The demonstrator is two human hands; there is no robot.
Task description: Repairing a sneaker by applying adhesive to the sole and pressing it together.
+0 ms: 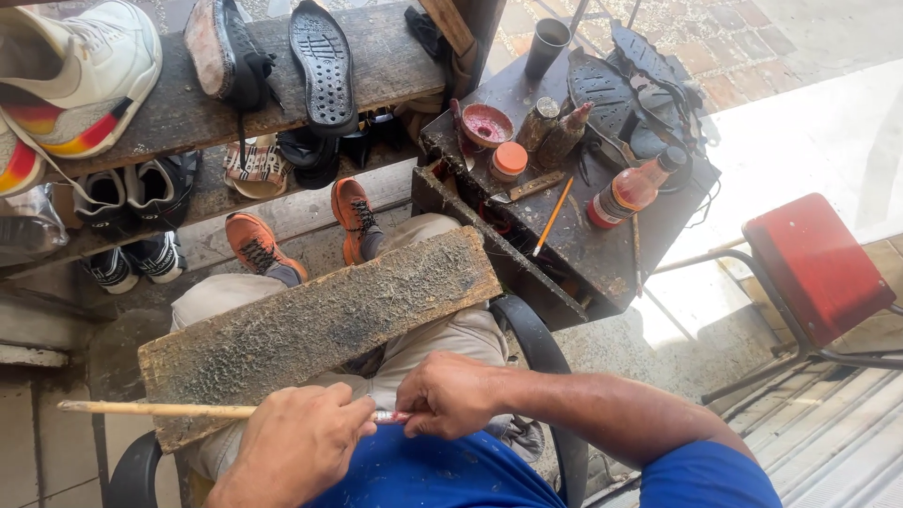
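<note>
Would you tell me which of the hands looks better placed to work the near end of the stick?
Probably the right hand: its fingertips pinch the stick at its near end. The left hand grips the shaft beside it, over the worn board.

Across your knees lies a scarred wooden board (pixel 320 325), tilted, its surface bare. Ahead of you to the right stands a dark workbox (pixel 602 273); on its top rest a red dish (pixel 487 124), an orange-capped jar (pixel 509 161), two grimy bottles (pixel 553 130), a bottle of reddish liquid (pixel 628 193), a pencil (pixel 553 216), a dark cup (pixel 546 47) and black soles (pixel 602 89). To your left, the upper shelf plank (pixel 188 113) carries a white sneaker (pixel 80 71), a shoe (pixel 226 56) and a black sole (pixel 324 66); the lower plank (pixel 202 202) holds dark shoes (pixel 132 193).
</note>
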